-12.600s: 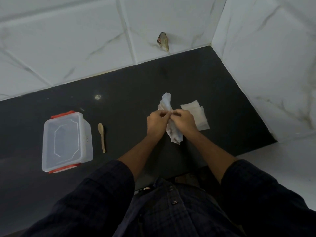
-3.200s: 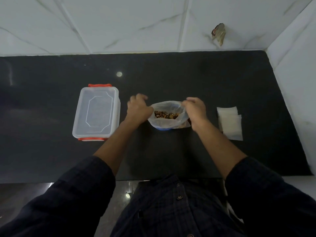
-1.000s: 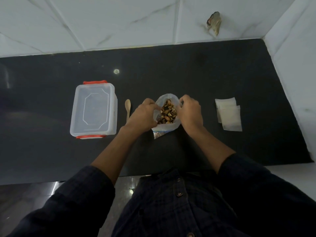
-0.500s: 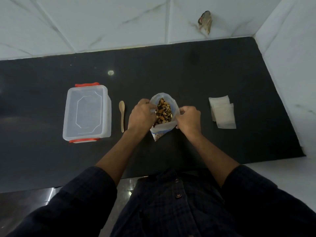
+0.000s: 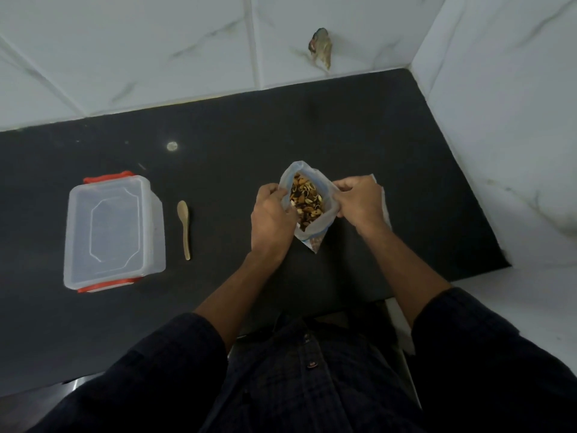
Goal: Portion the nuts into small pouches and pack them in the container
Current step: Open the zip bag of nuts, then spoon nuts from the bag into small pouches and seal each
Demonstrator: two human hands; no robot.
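Both hands, left hand and right hand, are pinching the open bag of nuts by its rim above the counter; if the fingers are slipping, the floppy bag is likely tipping and spilling

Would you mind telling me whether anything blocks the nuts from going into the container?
Yes: the container has its lid on, clipped shut by red latches. Both hands hold the open nut bag.
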